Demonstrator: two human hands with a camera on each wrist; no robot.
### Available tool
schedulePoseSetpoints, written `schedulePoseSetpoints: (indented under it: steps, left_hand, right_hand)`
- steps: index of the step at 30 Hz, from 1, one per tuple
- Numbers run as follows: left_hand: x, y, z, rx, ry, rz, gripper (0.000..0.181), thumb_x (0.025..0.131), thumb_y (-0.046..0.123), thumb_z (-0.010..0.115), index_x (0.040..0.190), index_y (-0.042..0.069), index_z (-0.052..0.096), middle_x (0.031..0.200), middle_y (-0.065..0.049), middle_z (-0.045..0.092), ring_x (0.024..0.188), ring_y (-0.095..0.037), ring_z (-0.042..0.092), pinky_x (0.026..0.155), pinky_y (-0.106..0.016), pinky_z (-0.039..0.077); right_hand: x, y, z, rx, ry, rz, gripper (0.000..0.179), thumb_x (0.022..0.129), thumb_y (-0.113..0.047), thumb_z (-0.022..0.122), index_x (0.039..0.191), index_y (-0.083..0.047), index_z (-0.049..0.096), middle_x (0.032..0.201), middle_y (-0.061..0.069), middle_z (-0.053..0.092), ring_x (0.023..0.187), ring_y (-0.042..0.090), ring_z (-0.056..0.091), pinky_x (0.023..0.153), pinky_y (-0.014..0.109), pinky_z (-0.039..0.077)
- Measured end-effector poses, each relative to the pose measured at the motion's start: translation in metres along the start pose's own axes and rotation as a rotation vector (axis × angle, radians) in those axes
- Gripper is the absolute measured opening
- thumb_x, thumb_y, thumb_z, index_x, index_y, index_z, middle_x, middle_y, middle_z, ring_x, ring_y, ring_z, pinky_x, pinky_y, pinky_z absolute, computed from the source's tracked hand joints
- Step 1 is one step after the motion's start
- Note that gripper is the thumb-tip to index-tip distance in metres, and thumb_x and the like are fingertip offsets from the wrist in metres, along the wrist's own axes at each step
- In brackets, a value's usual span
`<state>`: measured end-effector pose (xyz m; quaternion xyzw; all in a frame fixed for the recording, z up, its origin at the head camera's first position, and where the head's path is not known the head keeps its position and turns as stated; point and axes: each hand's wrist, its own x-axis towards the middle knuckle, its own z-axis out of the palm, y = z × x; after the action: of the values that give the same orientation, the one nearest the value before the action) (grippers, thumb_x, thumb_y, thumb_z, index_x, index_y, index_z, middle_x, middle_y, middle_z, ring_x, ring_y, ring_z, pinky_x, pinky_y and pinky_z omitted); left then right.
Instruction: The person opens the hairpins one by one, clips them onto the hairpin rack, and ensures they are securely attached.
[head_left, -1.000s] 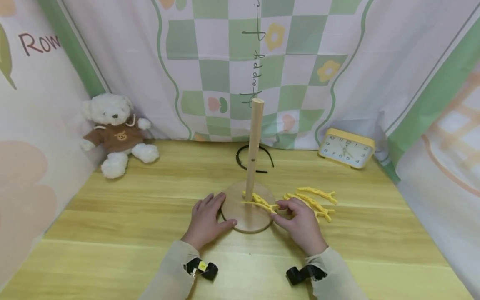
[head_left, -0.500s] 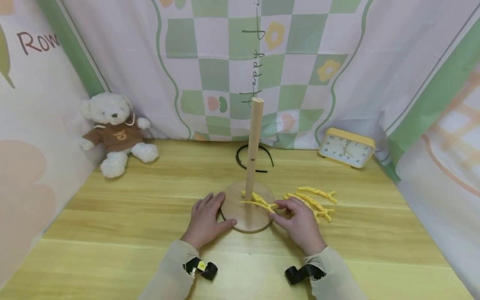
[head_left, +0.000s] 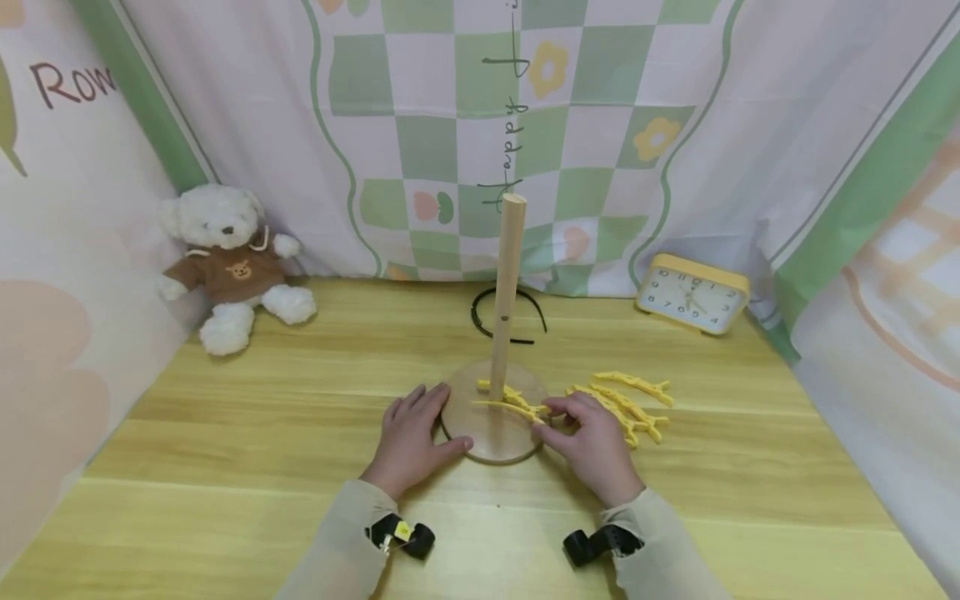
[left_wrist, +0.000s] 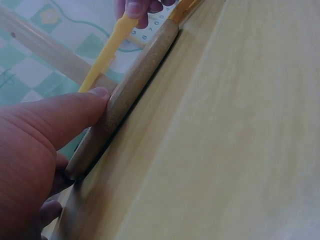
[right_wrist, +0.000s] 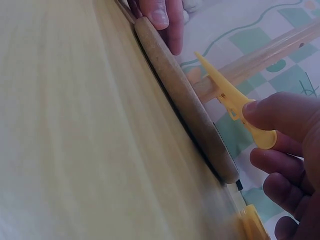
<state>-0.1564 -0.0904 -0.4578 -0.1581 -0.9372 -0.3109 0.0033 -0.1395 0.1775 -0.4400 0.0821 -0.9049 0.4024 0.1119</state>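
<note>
In the head view, a yellow plastic hair clip [head_left: 525,410] was pinched at its tail by the right hand [head_left: 592,446], its parted arms apparently lying either side of a pale round wooden post [head_left: 506,292], near the foot. The flat wooden disc base [head_left: 495,446] was steadied at its rim by the left hand [head_left: 408,442], thumb and fingers spread. The clip would best be kept level and centred, with the base pressed firmly.

In the left wrist view, the left fingers were partly hidden by the thumb and rim.

In the right wrist view, the right hand was cut off; clip-to-post contact could not be confirmed.
</note>
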Motion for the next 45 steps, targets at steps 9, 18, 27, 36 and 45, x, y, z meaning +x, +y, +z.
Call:
schedulePoseSetpoints:
  steps: [9,18,27,36,45]
  left_hand:
    - [0.001,-0.002,0.001,0.002,0.01,0.008,0.089,0.085,0.052,0.075,0.153,0.006,0.041,0.157,-0.009,0.041,0.148,-0.037,0.028,0.12,-0.059,0.009]
    - [0.0,0.001,-0.002,0.009,-0.003,0.001,0.089,0.085,0.053,0.075,0.153,0.007,0.04,0.158,-0.008,0.04,0.148,-0.037,0.027,0.12,-0.059,0.008]
    - [0.0,-0.001,-0.001,0.006,0.0,0.004,0.089,0.085,0.053,0.075,0.153,0.007,0.04,0.157,-0.008,0.041,0.148,-0.037,0.027,0.12,-0.059,0.008]
    - [0.002,-0.004,0.001,-0.005,0.007,0.01,0.089,0.085,0.054,0.075,0.153,0.007,0.041,0.157,-0.008,0.041,0.148,-0.037,0.028,0.12,-0.059,0.009]
    - [0.0,-0.002,0.0,-0.008,-0.001,-0.005,0.089,0.085,0.053,0.075,0.153,0.007,0.04,0.158,-0.007,0.04,0.148,-0.036,0.026,0.121,-0.058,0.007]
  right_hand:
    - [0.004,-0.001,0.006,0.009,-0.007,-0.043,0.029,0.08,-0.017,0.086,0.106,-0.009,0.076,0.088,0.0,0.064,0.079,0.015,0.06,0.067,0.027,0.052]
    - [0.006,-0.004,0.01,0.022,-0.014,-0.012,0.03,0.082,-0.016,0.085,0.109,-0.009,0.075,0.09,-0.001,0.064,0.082,0.014,0.06,0.071,0.03,0.054]
    - [0.005,-0.006,0.012,0.013,-0.016,0.002,0.036,0.084,-0.016,0.083,0.116,-0.004,0.073,0.095,0.001,0.065,0.084,0.015,0.061,0.073,0.032,0.055]
    - [0.001,-0.011,0.004,-0.029,0.003,0.016,0.044,0.086,-0.025,0.081,0.122,-0.005,0.069,0.108,0.006,0.067,0.095,0.023,0.062,0.08,0.04,0.053]
    - [-0.003,-0.013,-0.005,-0.063,0.023,-0.02,0.041,0.088,-0.028,0.08,0.121,-0.006,0.07,0.111,0.007,0.066,0.101,0.025,0.06,0.081,0.045,0.052]
